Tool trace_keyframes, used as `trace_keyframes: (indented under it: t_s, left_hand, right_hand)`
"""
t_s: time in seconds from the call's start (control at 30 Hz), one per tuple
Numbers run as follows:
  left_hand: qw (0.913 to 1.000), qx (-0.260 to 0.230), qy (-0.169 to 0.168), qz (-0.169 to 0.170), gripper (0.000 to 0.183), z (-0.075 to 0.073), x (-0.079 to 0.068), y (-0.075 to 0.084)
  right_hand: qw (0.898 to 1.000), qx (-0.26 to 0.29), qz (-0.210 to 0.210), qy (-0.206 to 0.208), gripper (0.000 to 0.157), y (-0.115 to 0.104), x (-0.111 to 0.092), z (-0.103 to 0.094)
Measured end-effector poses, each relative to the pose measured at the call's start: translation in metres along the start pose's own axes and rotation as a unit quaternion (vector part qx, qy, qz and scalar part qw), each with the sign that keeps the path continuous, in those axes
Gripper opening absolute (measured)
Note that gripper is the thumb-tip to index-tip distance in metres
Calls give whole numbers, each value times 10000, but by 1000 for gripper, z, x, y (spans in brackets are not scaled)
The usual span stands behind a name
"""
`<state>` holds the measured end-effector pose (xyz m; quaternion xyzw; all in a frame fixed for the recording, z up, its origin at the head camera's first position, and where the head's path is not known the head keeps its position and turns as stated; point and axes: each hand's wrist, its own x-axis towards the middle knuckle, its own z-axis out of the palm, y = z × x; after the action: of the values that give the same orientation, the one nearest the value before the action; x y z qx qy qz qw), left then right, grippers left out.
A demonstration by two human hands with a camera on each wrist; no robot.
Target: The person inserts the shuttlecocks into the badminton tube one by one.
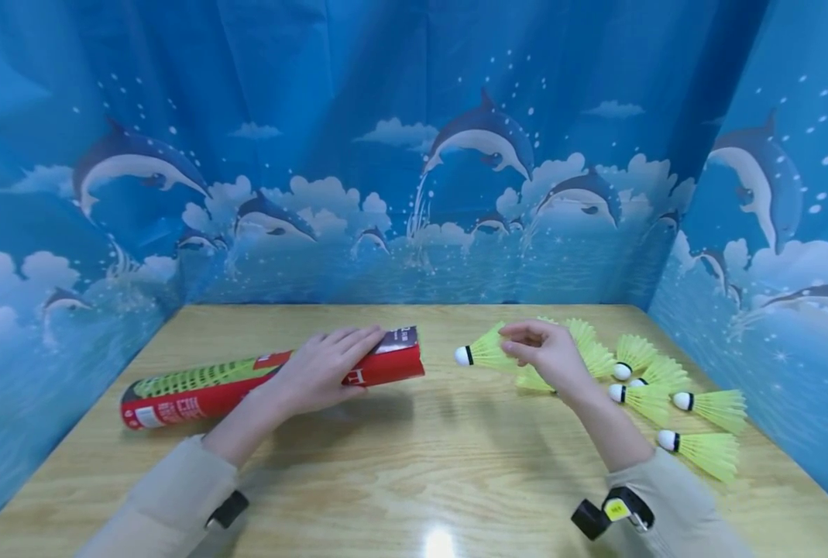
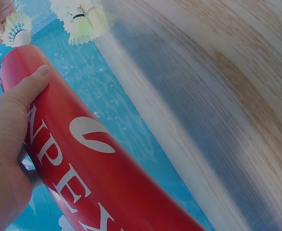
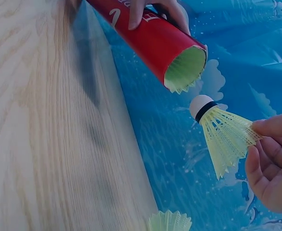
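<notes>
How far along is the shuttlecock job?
Done, apparently: at least one loaded; a shuttlecock skirt shows in the mouth of the red tube.
In hand: left hand grips the tube; right hand pinches another shuttlecock, cork toward the mouth, not yet in.
Left, probably: loose shuttlecocks on the table.

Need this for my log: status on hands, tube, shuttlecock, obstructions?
Left hand grips red tube. Right hand pinches shuttlecock by its skirt, white tip facing tube, not inserted. Yellow-green skirt visible inside tube; nothing seen between tip and tube.
</notes>
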<state>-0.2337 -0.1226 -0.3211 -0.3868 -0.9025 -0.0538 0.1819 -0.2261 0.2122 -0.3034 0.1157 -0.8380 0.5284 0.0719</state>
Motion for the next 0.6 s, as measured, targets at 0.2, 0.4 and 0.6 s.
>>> trace_keyframes:
  t_s: [0.2, 0.4, 0.6]
  left_hand:
    - [10000, -33, 50, 25, 96, 1, 0, 0]
    - [10000, -22, 49, 15, 96, 2, 0, 0]
    - [10000, 38, 16, -3, 96, 3, -1, 0]
  right_hand:
    - [9997, 210, -121, 54, 27, -6, 4, 15]
    - [9993, 281, -239, 0, 25, -11, 8, 31]
    - [9983, 319, -486, 26, 21, -11, 11, 48]
